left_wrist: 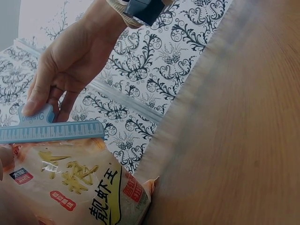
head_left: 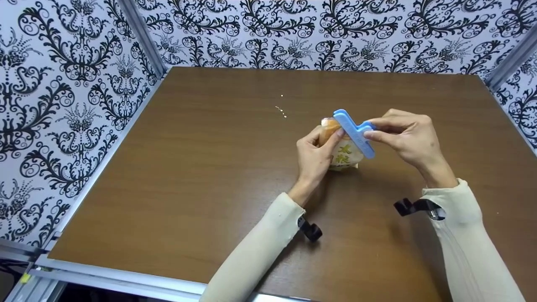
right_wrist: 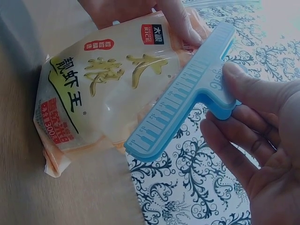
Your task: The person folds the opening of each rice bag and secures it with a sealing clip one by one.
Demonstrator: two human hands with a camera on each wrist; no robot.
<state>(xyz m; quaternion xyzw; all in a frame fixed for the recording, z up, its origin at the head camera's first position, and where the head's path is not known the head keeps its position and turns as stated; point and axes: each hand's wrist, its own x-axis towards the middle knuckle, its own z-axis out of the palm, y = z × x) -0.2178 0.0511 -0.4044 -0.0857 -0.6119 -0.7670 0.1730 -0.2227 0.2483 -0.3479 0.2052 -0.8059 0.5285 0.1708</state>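
A plastic food bag [head_left: 343, 156] with yellow and black lettering stands tilted on the table, right of its middle. My left hand [head_left: 315, 154] grips the bag near its upper edge, thumb on the front. With thumb and fingers my right hand [head_left: 413, 140] pinches the handle tabs of a blue bag clip [right_wrist: 180, 96]. The clip's long bar lies along the bag's top edge, and a piano-key pattern marks it in both wrist views. In the left wrist view the bag [left_wrist: 79, 183] fills the lower left, partly hidden by blurred left fingers.
Small white specks [head_left: 281, 111] lie on the brown wooden table [head_left: 188, 167] behind the bag. Patterned white and black panels [head_left: 260, 33] stand along the back and left sides. A metal rail [head_left: 126, 279] edges the table's front. Black camera mounts [head_left: 310, 230] sit at both wrists.
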